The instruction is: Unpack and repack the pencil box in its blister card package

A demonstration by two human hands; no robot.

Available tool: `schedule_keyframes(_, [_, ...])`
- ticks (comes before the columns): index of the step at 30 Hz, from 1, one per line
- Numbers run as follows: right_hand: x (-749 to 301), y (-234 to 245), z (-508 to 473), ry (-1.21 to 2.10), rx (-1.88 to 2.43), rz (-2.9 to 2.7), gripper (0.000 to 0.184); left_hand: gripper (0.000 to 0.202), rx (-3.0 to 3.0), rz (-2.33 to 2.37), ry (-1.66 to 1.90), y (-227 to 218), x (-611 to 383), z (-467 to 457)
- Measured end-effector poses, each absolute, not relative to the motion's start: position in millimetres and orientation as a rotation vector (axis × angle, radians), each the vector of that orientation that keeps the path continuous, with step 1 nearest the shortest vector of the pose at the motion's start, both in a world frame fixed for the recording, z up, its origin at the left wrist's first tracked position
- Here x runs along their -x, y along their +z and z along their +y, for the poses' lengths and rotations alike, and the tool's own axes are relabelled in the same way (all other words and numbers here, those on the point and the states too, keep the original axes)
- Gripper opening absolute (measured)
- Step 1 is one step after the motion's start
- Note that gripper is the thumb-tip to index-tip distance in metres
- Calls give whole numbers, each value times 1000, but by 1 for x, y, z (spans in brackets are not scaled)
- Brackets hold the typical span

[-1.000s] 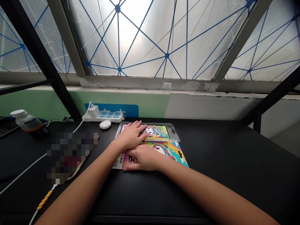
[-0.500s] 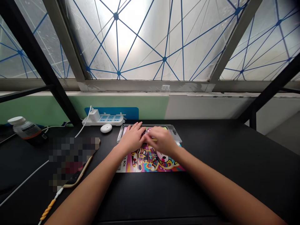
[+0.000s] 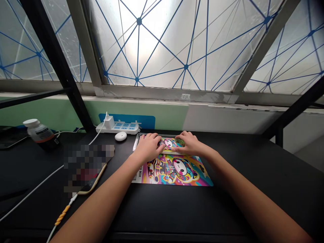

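A brightly coloured pencil box (image 3: 168, 143) with a cartoon face lies near the back of the desk, between my hands. My left hand (image 3: 149, 145) grips its left end, thumb along the near side and fingers over the top. My right hand (image 3: 189, 143) holds its right end between thumb and curved fingers. Beneath and behind it is a clear plastic tray (image 3: 136, 141), mostly hidden by the box and hands. A printed card (image 3: 179, 170) with a matching cartoon figure and the letters "L BOX" lies flat just in front, close to my wrists.
On the left are a white power strip (image 3: 124, 127) with a plugged-in charger, a round white case (image 3: 120, 136), a white-capped bottle (image 3: 40, 133) and a blurred-out object (image 3: 86, 168) with a cable (image 3: 62, 216). Black posts (image 3: 286, 118) frame the desk below a window.
My right hand has moved right, away from my left, onto the pencil box's right end. The box's printed top now shows between them. The view has shifted slightly left.
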State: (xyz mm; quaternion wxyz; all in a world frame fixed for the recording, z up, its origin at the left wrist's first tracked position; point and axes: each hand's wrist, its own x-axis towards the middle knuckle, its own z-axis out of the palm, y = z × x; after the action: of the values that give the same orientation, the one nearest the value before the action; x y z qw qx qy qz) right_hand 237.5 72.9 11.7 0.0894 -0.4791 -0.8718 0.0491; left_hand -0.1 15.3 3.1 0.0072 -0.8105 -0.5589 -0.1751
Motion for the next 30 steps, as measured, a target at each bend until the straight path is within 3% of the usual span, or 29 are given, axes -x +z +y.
schedule_keyframes(10, [-238, 8, 76, 53, 1336, -2489, 59, 45, 2531, -1764, -616, 10, 13, 17])
schedule_keyframes(15, [-232, 10, 67, -42, 1313, -2395, 62, 61, 2470, -1787, -668, 16, 45, 23])
schedule_keyframes(19, [-227, 21, 56, -118, 1248, -2386, 51, 68, 2474, -1782, -706, 21, 58, 26])
schedule_keyframes(25, [-238, 57, 9, -334, 994, -2371, 39, 36, 2387, -1404, -863, 51, 48, -12])
schedule_keyframes(30, [-262, 40, -54, -548, 668, -2336, 30, 32, 2425, -1210, -945, 35, 42, -86])
